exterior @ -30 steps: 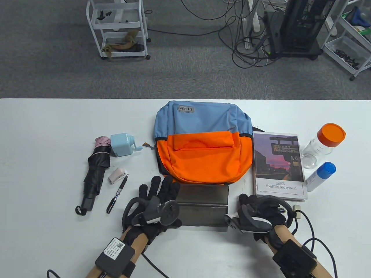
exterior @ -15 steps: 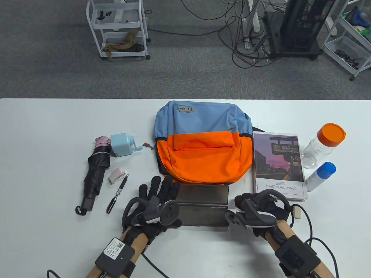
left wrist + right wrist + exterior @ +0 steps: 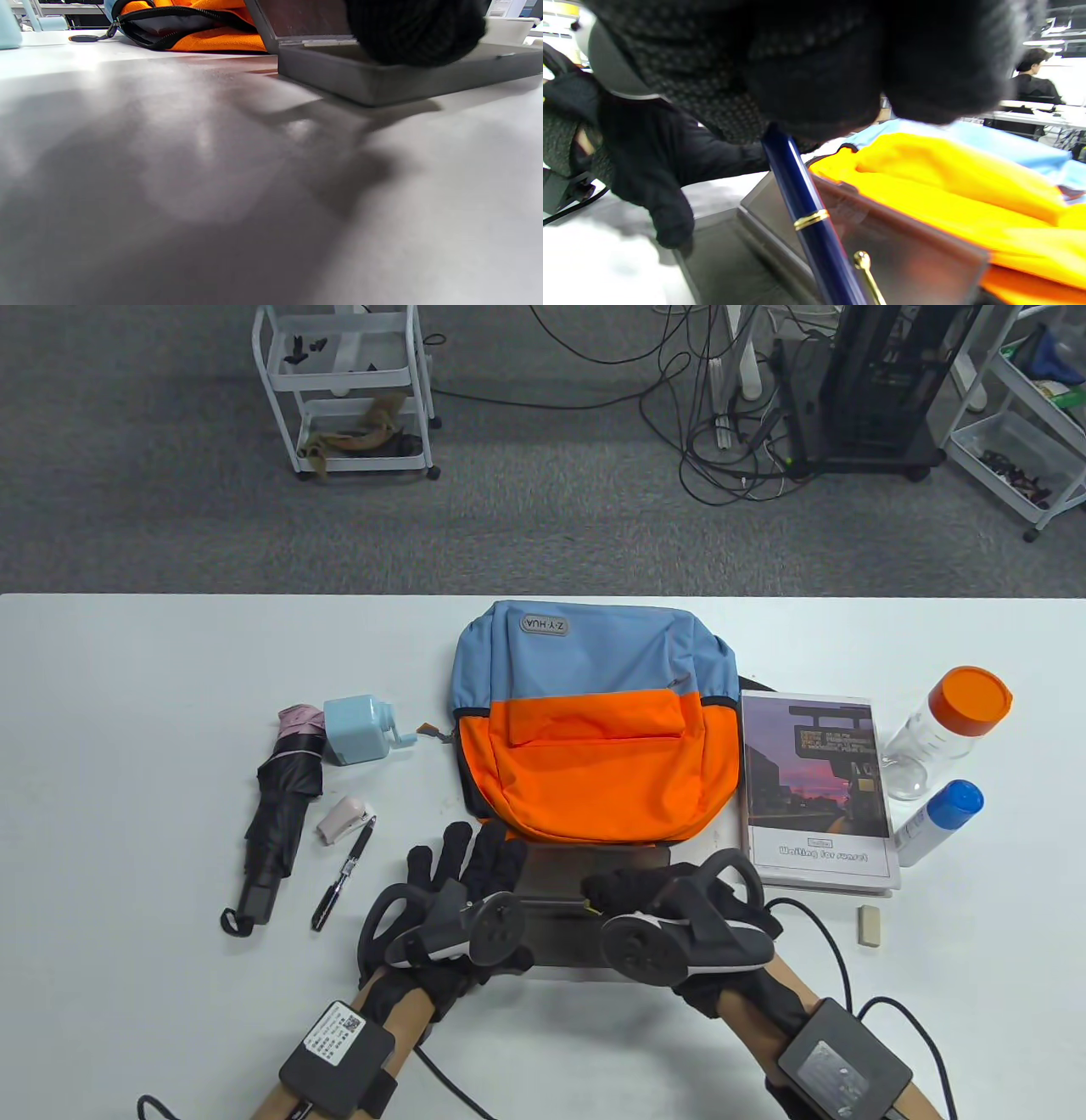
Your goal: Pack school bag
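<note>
Since a second ago my right hand (image 3: pixel 670 912) has swung left over the open pencil case (image 3: pixel 585 937), pinching a blue pen (image 3: pixel 814 220), while my left hand (image 3: pixel 458 891) rests flat, fingers straight.

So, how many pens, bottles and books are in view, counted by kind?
Pens: 2, a black pen on the table, a dark blue gold-ringed pen in the right hand.
Bottles: 2, clear orange-lidded jar, white blue-capped bottle.
Books: 1, white sunset-cover book.
Total: 5.
</note>
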`<state>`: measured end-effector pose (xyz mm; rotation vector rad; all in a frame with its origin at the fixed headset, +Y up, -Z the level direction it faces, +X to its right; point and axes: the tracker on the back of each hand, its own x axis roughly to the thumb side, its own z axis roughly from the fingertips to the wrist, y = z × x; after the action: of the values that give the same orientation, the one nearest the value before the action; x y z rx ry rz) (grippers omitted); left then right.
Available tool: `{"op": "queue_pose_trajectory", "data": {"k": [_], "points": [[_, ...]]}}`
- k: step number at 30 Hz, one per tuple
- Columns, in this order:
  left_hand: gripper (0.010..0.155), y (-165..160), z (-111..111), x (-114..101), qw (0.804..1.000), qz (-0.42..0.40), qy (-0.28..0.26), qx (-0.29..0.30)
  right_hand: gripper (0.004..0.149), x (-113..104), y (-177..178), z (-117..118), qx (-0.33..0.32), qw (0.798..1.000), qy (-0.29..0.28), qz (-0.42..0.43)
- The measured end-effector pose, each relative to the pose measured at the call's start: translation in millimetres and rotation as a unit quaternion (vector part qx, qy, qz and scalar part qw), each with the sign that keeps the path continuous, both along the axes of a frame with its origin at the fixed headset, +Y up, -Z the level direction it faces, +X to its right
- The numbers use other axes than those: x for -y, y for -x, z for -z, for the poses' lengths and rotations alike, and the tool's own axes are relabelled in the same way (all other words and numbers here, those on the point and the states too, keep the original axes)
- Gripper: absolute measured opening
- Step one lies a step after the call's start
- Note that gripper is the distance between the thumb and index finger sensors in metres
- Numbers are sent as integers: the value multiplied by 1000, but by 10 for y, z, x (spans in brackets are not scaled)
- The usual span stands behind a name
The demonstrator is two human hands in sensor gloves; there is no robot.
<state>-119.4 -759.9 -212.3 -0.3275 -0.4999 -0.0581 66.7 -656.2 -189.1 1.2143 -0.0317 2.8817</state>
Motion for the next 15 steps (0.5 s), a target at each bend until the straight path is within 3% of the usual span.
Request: {"op": "queue_pose_trajectory", "data": {"k": [8,15], "points": [[113,-3,0,0,1000,0,-2,1,58,387,230,79,-5,999,46,-24],[113,-10,3,0,1000,0,-1,3,60,576,221,140,-4,996,89,-15]]}}
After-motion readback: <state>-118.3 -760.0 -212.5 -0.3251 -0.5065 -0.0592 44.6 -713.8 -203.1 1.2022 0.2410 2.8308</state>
